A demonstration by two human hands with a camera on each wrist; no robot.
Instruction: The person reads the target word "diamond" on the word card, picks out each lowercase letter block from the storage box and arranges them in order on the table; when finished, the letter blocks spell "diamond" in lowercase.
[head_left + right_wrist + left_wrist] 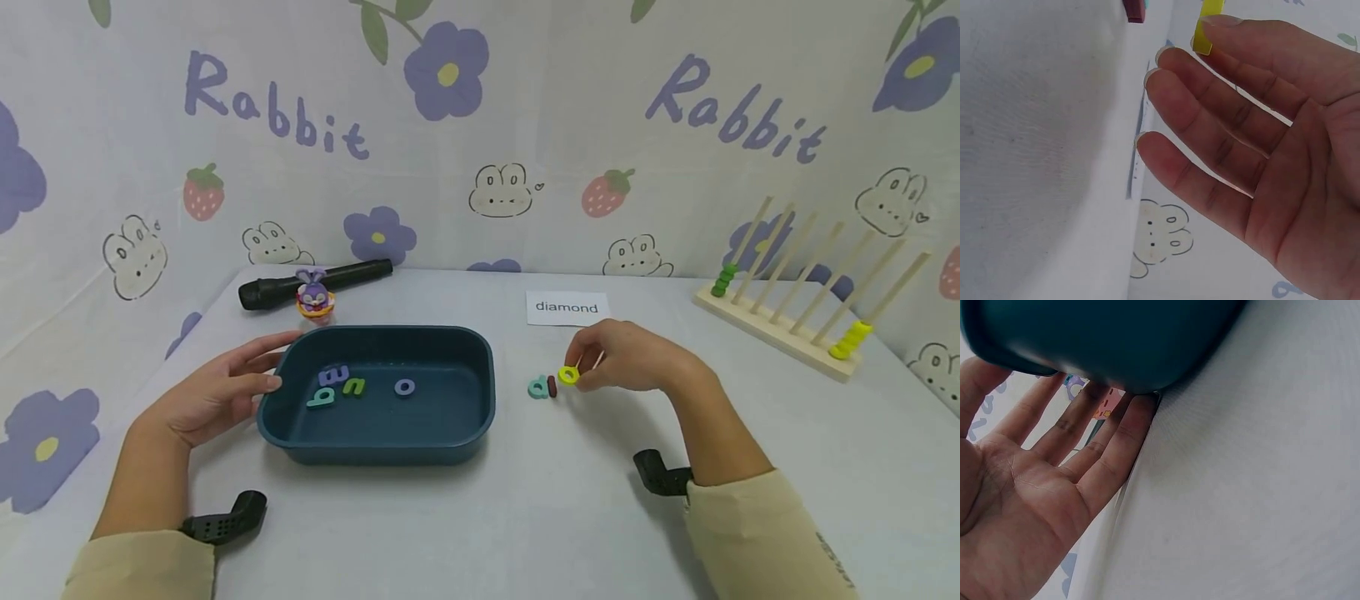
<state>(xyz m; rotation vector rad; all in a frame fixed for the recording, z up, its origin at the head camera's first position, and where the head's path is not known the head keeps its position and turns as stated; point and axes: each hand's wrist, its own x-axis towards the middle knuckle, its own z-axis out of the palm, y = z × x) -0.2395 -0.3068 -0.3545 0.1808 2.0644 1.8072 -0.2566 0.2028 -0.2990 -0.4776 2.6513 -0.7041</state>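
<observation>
My left hand [217,387] rests against the left end of a dark teal plastic basin [375,456]. The thumb touches the rim, while fairly straight fingers lie along the outer wall in the left wrist view. Inside the basin are a purple m [334,375], a green n [354,387], a teal d [321,397] and a lilac o [405,387]. To the right of the basin, my right hand [622,354] pinches a yellow round letter [568,375] between thumb and index finger. Just left of it are a teal d [537,387] and a dark red i [552,386].
A white card [567,308] reading "diamond" lies behind the letters. At the back right stands a wooden peg rack [780,333] with green and yellow beads. A black microphone [352,273] and a small purple rabbit figure [315,300] are at the back left.
</observation>
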